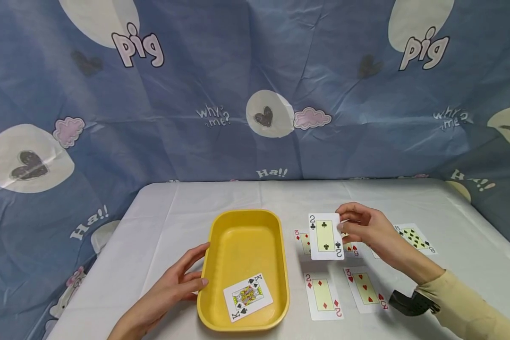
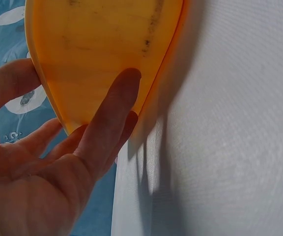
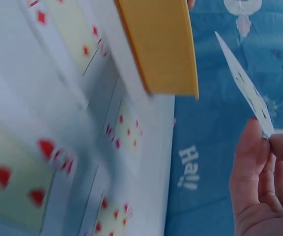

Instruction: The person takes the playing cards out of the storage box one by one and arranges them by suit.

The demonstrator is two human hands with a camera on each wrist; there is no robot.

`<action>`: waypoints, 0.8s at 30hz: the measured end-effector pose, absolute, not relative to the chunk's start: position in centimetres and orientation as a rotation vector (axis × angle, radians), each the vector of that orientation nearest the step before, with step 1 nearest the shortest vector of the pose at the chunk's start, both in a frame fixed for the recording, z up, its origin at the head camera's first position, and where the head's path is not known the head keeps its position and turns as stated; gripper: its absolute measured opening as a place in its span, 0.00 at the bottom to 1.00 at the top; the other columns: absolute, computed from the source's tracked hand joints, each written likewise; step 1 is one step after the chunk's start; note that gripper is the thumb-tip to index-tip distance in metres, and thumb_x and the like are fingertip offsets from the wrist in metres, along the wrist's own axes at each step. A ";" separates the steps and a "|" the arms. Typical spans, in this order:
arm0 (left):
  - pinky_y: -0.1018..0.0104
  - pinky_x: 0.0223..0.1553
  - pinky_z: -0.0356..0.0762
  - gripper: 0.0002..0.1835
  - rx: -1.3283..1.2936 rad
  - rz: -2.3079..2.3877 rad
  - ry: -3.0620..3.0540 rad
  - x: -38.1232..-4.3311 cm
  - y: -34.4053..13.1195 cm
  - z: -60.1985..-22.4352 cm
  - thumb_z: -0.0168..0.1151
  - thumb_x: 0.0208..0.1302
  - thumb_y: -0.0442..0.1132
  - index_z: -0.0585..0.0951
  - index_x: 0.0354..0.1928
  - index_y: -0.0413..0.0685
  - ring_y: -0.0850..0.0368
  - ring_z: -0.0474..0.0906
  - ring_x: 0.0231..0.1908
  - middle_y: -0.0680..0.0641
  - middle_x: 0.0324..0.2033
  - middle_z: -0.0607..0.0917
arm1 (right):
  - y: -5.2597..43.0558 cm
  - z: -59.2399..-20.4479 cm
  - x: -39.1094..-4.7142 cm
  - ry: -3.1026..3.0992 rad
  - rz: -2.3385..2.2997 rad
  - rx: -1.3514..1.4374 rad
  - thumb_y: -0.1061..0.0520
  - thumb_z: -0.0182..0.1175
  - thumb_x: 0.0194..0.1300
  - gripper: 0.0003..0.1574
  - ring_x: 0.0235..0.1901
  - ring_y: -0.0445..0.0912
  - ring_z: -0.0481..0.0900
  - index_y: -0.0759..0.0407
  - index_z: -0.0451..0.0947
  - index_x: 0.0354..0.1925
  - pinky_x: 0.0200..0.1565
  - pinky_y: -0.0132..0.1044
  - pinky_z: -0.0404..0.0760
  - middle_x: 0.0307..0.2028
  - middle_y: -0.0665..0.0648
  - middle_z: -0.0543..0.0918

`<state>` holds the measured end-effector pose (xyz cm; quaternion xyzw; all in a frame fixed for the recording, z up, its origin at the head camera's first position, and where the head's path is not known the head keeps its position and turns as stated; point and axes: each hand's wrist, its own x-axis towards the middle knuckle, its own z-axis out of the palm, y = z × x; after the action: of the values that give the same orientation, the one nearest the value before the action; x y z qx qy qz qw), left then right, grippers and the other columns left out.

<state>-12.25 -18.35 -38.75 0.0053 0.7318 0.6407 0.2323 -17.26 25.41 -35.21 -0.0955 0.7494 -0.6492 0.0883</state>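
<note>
My right hand [image 1: 367,229] pinches the two of clubs [image 1: 326,236] by its right edge between thumb and fingers. The card is held up over the table, face toward the head camera; the right wrist view shows the card [image 3: 247,88] nearly edge-on. My left hand [image 1: 176,281] rests at the left side of a yellow tray [image 1: 285,283], its extended fingers touching the rim and outer wall. Inside the tray's near end lies a king of spades [image 1: 248,296], face up. Seen from the left wrist, that hand [image 2: 58,162] lies against the tray's wall [image 2: 102,49].
Right of the tray, a two of diamonds [image 1: 323,296] and three of hearts [image 1: 366,289] lie face up. Behind them are a diamond card [image 1: 302,242] and a heart card [image 1: 352,248], partly covered by the held card, and an eight of spades [image 1: 415,238]. A patterned blue cloth [image 1: 195,151] hangs behind.
</note>
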 end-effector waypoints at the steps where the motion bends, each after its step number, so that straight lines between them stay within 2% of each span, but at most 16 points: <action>1: 0.51 0.44 0.81 0.39 0.014 1.761 2.012 -12.3 -18.3 -38.7 0.64 0.66 0.40 0.57 0.75 0.60 0.47 0.78 0.54 0.42 0.75 0.51 | 25.9 -35.2 -17.1 2.242 -1.933 -0.271 0.63 0.64 0.65 0.21 0.40 0.50 0.81 0.65 0.70 0.54 0.42 0.46 0.83 0.42 0.59 0.78; 8: 0.51 0.43 0.82 0.39 -0.013 1.735 2.035 -12.1 -18.2 -38.7 0.65 0.66 0.42 0.58 0.75 0.60 0.47 0.78 0.53 0.41 0.75 0.52 | 29.4 -35.4 -15.6 2.265 -1.949 -0.143 0.63 0.61 0.67 0.17 0.37 0.44 0.80 0.61 0.72 0.53 0.35 0.35 0.81 0.41 0.53 0.80; 24: 0.52 0.42 0.82 0.38 -0.011 1.748 2.042 -12.1 -18.1 -38.6 0.64 0.66 0.40 0.59 0.75 0.60 0.47 0.78 0.53 0.42 0.75 0.52 | 36.3 -37.2 -13.2 2.282 -1.957 0.016 0.66 0.57 0.69 0.13 0.39 0.41 0.80 0.54 0.76 0.50 0.36 0.35 0.82 0.42 0.48 0.82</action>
<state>-12.10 -18.13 -38.59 -0.0039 0.7401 0.6337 0.2249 -13.24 36.28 -37.25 0.0053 0.7572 -0.6496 0.0677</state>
